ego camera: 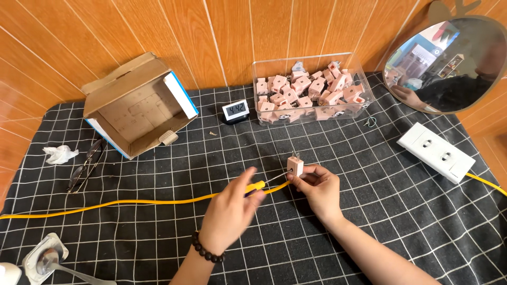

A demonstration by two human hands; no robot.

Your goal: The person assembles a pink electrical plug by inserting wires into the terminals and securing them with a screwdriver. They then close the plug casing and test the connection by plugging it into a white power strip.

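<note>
My right hand [317, 188] pinches a small pink plug adapter [295, 165] with its two metal prongs pointing up. My left hand [232, 208], with a dark bead bracelet on the wrist, grips a screwdriver with a yellow handle [256, 186]; its thin metal shaft reaches to the side of the adapter. Both hands hover over the black checked cloth [369, 211], just above a yellow cable [132, 201] that runs across it.
A clear plastic box [311, 92] of several pink adapters stands at the back. Left of it sit a small digital clock [235, 110] and an open cardboard box [137, 105]. A white power strip [435, 152], round mirror [449, 63], glasses [84, 166], crumpled tissue [60, 154] and spoon [47, 258] lie around.
</note>
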